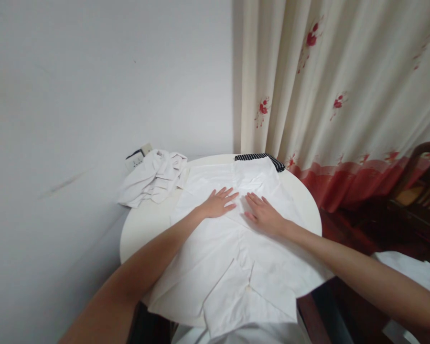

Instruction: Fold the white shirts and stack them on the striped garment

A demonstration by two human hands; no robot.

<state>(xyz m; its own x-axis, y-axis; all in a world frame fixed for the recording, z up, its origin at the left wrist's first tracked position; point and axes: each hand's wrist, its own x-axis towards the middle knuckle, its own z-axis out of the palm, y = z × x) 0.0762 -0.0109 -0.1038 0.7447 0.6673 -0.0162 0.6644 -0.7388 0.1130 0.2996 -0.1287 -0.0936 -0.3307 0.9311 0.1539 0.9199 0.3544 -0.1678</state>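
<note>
A white garment (215, 248) is spread over a round white table, and its lower part hangs past the near edge. Its exact kind is hard to tell. My left hand (220, 203) lies flat on its upper middle with the fingers spread. Just to the right, my right hand (263, 214) rests on the same cloth, palm down, fingers stretched out. Neither hand grips anything. Creases and folded edges run down the garment's centre towards the near side.
The round white table (139, 236) stands against a pale wall. Crumpled white cloth (155, 177) lies at its back left, near a wall socket (134, 160). Black-and-white striped fabric (260, 156) sits at the far edge. A floral curtain (290, 95) and a wooden chair (423, 191) are to the right.
</note>
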